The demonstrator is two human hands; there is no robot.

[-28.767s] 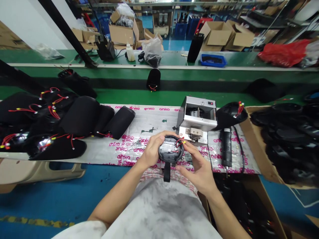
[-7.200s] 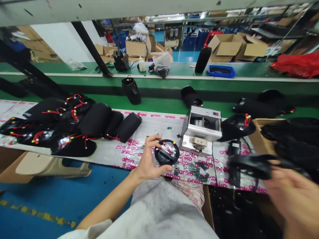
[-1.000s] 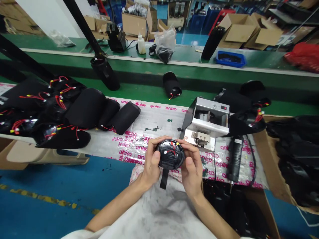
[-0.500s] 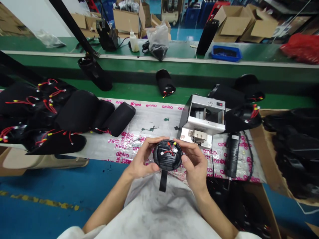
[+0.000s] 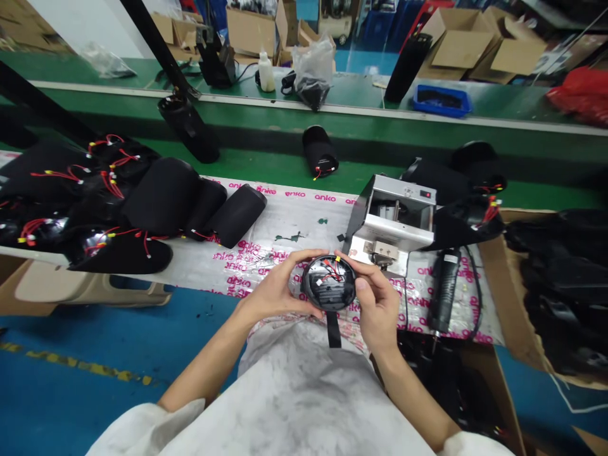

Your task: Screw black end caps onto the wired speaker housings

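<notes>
Between my two hands is a round-ended black cylinder [image 5: 327, 292], its end facing up at me. Red wires with small white and yellow connectors lie inside that end, and a black strap [image 5: 334, 330] hangs from its near side. My left hand [image 5: 285, 288] wraps the left side, thumb along the near rim. On the right side, my right hand [image 5: 377, 301] grips it with the thumb at the rim. Just beyond my right hand stands a silver metal machine [image 5: 401, 231] with a red switch. How far the cylinder's body extends below is hidden.
Several black fabric cylinders [image 5: 161, 196] with red wires lie piled on the left. A black electric screwdriver [image 5: 445, 291] rests right of the machine, beside a cardboard box [image 5: 520, 316] of black parts. Another black cylinder [image 5: 320, 152] lies on the green bench; a beige stool [image 5: 61, 285] is lower left.
The black cylinder and both hands have shifted slightly right and up in view, and its strap hangs further right. My grip remains on both sides. The whole view has shifted a little.
</notes>
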